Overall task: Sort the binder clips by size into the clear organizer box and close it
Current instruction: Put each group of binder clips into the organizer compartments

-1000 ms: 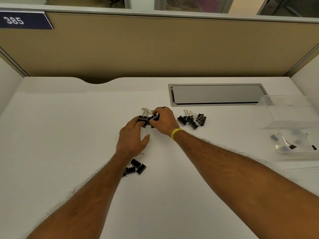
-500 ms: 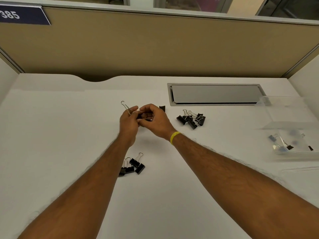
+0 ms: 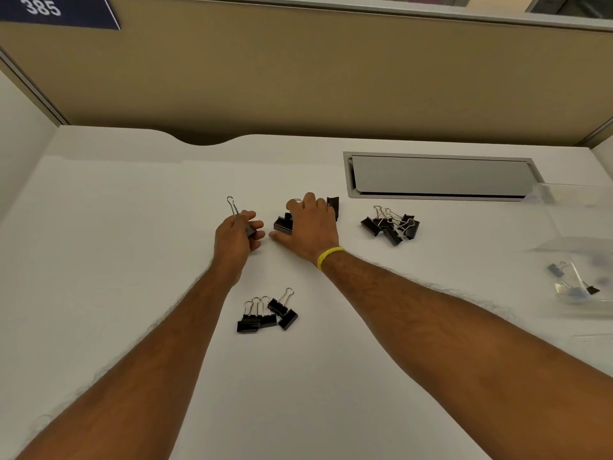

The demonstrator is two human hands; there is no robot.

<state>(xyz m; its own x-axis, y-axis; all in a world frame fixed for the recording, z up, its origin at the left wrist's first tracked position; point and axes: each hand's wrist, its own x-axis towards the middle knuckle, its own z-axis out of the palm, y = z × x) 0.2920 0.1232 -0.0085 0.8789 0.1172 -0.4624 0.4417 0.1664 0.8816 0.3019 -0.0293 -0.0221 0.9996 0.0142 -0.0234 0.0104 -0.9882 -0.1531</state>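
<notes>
1. Sorting underway; left hand (image 3: 237,239) grips one clip (image 3: 249,230), wire handle sticking up.
2. Right hand (image 3: 310,227) lies spread over the middle pile (image 3: 283,223); whether it holds any cannot be told.
3. Box (image 3: 578,287) sits open far right; next, carry clips there.

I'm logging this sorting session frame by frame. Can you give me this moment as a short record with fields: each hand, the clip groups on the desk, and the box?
left hand: grips one binder clip, wire handle sticking up
right hand: fingers spread over the middle clips on the desk
near pile: black clips, between the forearms
right pile: black clips, below the grey desk hatch
organizer box: clear, lid open, far right, a few clips inside
</notes>
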